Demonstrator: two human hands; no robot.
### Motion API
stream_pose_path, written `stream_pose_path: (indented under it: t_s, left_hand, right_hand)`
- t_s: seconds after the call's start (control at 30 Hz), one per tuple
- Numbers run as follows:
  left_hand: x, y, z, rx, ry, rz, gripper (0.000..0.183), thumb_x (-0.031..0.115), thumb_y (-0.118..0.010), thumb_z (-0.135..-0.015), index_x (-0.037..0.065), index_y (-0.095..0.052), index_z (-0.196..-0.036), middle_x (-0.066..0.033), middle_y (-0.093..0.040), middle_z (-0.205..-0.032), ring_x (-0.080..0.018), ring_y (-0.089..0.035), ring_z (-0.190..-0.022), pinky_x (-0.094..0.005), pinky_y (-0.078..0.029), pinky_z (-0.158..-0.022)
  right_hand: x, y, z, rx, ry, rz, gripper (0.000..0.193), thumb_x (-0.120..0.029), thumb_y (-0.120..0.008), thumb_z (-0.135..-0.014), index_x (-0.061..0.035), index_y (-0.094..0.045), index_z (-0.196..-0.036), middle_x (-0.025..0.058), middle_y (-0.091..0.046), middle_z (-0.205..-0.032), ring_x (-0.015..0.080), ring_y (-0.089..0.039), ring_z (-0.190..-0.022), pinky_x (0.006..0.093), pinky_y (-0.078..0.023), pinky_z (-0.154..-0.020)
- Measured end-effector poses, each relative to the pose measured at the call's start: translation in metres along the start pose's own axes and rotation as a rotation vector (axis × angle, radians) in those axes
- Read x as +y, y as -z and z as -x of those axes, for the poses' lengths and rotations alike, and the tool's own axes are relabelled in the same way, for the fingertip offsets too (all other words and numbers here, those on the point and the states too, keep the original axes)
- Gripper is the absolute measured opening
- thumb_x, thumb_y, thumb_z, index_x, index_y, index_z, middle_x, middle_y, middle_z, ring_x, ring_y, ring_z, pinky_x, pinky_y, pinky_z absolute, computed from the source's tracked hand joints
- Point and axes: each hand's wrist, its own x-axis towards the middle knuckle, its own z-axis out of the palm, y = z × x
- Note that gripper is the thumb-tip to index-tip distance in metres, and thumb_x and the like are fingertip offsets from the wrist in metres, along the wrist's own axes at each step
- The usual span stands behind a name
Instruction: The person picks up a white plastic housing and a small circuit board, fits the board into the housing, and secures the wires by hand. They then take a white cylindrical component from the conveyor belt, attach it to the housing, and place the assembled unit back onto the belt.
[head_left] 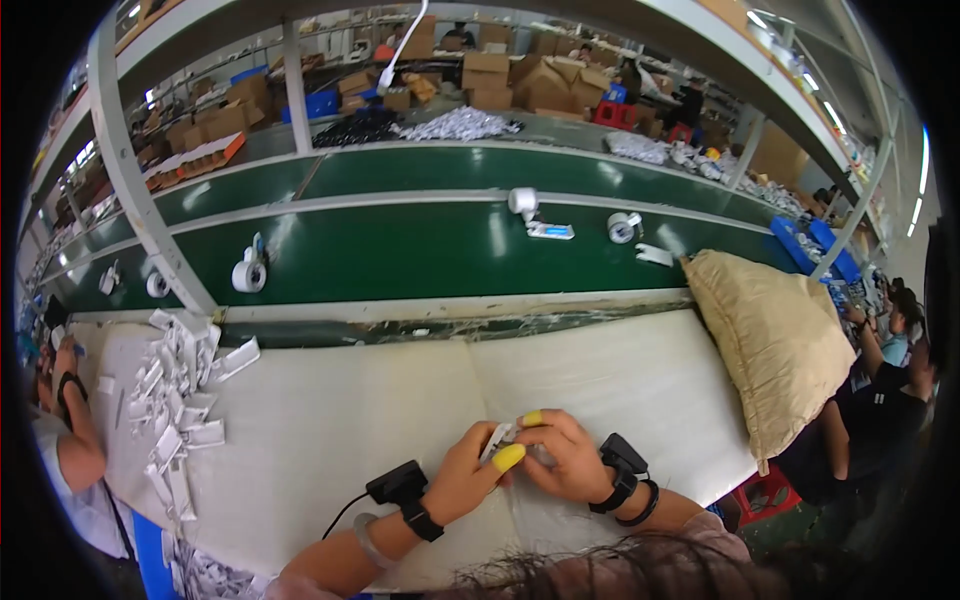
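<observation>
My two hands meet over the front of the pale work table. My left hand (468, 474) is closed around a small white plastic part (497, 438), its thumb in a yellow finger cot pressing near the part. From the other side my right hand (568, 462) closes in on the same part, with a yellow cot on one fingertip. Fingers cover much of the part, so its full shape is hidden. Both wrists carry black strapped devices. Off to the left lies a loose heap of similar white plastic pieces (180, 395).
Beyond the pale table (350, 410) runs a green conveyor belt (400, 250) carrying several white round units (248, 275). A large tan sack (775, 345) leans at the table's right. A metal post (150, 190) rises at left. Co-workers sit on both sides.
</observation>
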Motion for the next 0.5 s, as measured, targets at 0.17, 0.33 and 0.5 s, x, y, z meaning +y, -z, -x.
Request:
stream_pose_path:
  t_s: [0.17,0.33,0.5]
  left_hand:
    - [-0.015,0.008,0.0,0.019,-0.165,-0.031,0.025,0.022,-0.057,-0.095,0.004,-0.051,-0.112,-0.0065,-0.063,-0.093,-0.0085,-0.06,-0.072,-0.0244,-0.048,-0.061]
    - [0.002,0.007,0.002,-0.016,0.09,0.064,0.023,0.016,-0.053,-0.096,0.0,-0.052,-0.111,-0.0105,-0.063,-0.091,-0.0134,-0.061,-0.072,-0.0275,-0.051,-0.063]
    - [0.006,0.005,-0.002,-0.009,0.118,-0.018,0.022,0.015,-0.061,-0.092,-0.001,-0.056,-0.106,-0.0086,-0.064,-0.084,-0.0131,-0.061,-0.065,-0.0268,-0.051,-0.058]
  right_hand:
    - [-0.004,0.011,-0.005,-0.143,-0.061,0.01,0.06,-0.024,-0.073,-0.076,-0.0057,-0.047,-0.127,0.0162,-0.054,-0.123,0.034,-0.055,-0.108,0.0426,-0.044,-0.091]
    - [-0.004,0.015,-0.004,-0.267,-0.162,0.007,0.062,-0.029,-0.07,-0.08,-0.0062,-0.043,-0.132,0.0167,-0.059,-0.114,0.0354,-0.06,-0.101,0.0424,-0.047,-0.086]
    - [0.002,0.015,-0.003,-0.224,-0.106,0.022,0.058,-0.03,-0.07,-0.08,-0.0069,-0.047,-0.128,0.0162,-0.061,-0.109,0.0364,-0.059,-0.1,0.0429,-0.048,-0.084]
